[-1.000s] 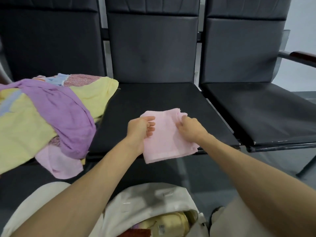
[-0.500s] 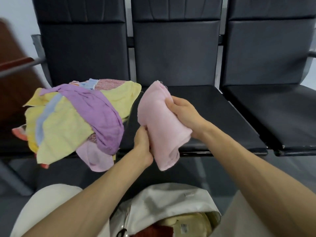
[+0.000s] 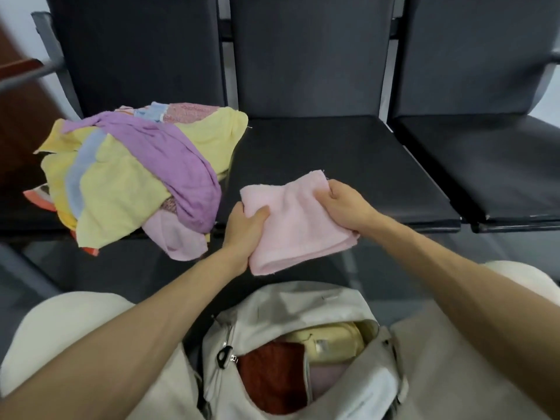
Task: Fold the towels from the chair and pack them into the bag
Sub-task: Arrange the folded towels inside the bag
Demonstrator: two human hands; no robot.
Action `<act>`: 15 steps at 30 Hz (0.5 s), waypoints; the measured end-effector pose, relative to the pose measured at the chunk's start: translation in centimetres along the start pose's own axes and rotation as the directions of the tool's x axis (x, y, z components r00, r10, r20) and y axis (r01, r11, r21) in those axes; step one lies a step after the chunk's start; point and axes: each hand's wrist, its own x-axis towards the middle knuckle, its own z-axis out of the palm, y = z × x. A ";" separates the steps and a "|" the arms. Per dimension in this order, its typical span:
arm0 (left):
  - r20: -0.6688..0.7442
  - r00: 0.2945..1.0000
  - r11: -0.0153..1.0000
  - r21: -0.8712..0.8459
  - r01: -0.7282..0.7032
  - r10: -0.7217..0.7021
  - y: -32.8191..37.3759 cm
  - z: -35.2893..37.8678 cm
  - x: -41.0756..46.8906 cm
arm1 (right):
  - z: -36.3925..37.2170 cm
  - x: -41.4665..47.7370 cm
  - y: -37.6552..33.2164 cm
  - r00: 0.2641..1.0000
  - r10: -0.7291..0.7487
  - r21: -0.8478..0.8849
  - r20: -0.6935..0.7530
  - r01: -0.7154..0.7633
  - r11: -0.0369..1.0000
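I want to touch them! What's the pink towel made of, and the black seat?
The pink towel looks like soft terry cloth, matte and fuzzy, loose threads at its edge. The seat is probably leather or vinyl, smooth with a dull sheen.

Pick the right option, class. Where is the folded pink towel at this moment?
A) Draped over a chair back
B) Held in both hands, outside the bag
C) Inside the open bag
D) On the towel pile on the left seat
B: the left hand and the right hand each grip one side of the pink towel, clear of the open bag.
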 end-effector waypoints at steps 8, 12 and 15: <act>0.213 0.976 0.991 0.130 0.009 -0.037 -5.2 -0.7 -4.0 | 2.3 -6.1 3.1 0.980 0.062 -0.041 0.187 -0.055 0.998; 0.305 0.923 0.966 0.179 0.185 -0.233 -9.7 0.3 -6.3 | 3.7 -7.8 6.6 0.919 0.215 -0.103 0.331 -0.192 0.976; 0.367 0.878 0.942 0.245 0.228 -0.307 -12.9 1.7 -6.7 | 5.8 -8.6 10.1 0.874 0.336 -0.173 0.352 -0.292 0.941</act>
